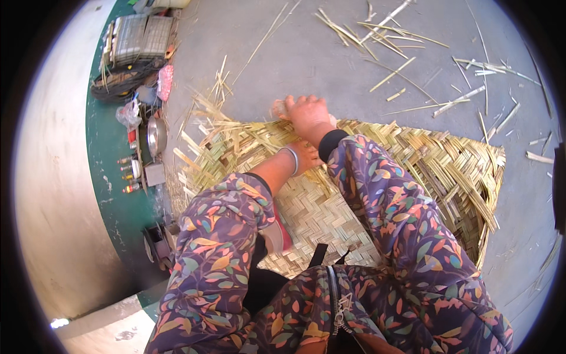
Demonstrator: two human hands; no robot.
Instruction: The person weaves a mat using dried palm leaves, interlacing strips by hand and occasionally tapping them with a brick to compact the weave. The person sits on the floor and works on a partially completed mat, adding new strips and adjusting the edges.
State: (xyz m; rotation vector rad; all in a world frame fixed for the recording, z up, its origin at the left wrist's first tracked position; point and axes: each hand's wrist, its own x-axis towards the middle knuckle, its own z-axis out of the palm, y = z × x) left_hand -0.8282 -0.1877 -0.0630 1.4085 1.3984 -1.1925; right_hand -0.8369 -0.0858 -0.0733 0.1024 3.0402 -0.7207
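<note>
A woven mat of flat, pale yellow-green split strips [330,209] lies below my hands, its right part folded over into a raised flap [439,159]. My right hand [306,114] is at the mat's far edge, fingers bent and closed; what they grip is hidden under them. Just nearer, my left hand [306,156], with a bangle at the wrist, rests on the weave. My right wrist and sleeve cover part of its fingers. Loose strip ends [206,127] fan out from the mat's left corner.
Cut strips [383,35] are scattered over the grey floor [247,35] at the far right. Along the green-and-white wall at left stand a metal bowl [157,135], a coil of black cable [124,82], a grey crate-like object [138,36] and small bottles. A shoe [277,236] rests on the mat.
</note>
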